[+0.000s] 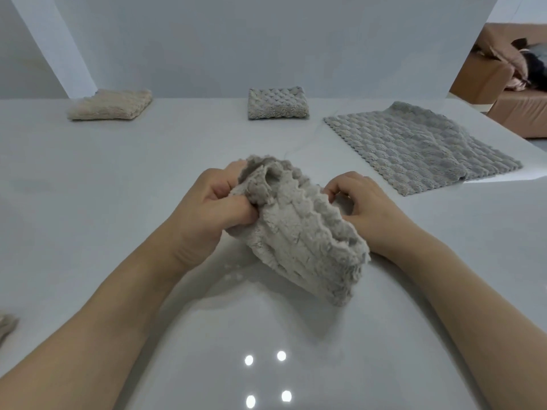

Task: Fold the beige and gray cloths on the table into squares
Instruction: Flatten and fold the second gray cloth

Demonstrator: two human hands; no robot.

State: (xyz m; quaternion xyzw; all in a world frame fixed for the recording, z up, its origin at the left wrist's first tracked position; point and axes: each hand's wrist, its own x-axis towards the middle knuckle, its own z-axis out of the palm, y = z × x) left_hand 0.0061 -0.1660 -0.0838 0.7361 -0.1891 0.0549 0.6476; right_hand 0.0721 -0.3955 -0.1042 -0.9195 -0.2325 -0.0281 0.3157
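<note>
1. Two bare hands hold one beige cloth (299, 232) above the white table (88, 187), near the middle of the view and close to the person.
2. The left hand (207, 208) is closed on the cloth's upper left end, thumb and fingers pinching a bunched fold.
3. The right hand (364, 202) is curled against the cloth's right edge; its fingers are bent in on the fabric, though how firm the grip is cannot be told.
4. The beige cloth hangs crumpled between the hands, its lower end drooping toward the table surface; whether it touches the table cannot be told.
5. A gray cloth (414, 146) lies spread flat on the table to the right, well apart from the hands, with one part rumpled near its far edge.
6. A folded gray cloth (278, 103) sits at the far edge of the table, roughly centred, in a compact square.
7. A folded beige cloth (111, 105) sits at the far left edge of the table, also in a neat block.
8. A scrap of beige fabric (7, 324) shows at the left border of the view, mostly cut off.
9. A brown sofa (503, 84) stands beyond the table at the upper right.
10. Four bright light reflections (266, 377) shine on the glossy table near the bottom.
</note>
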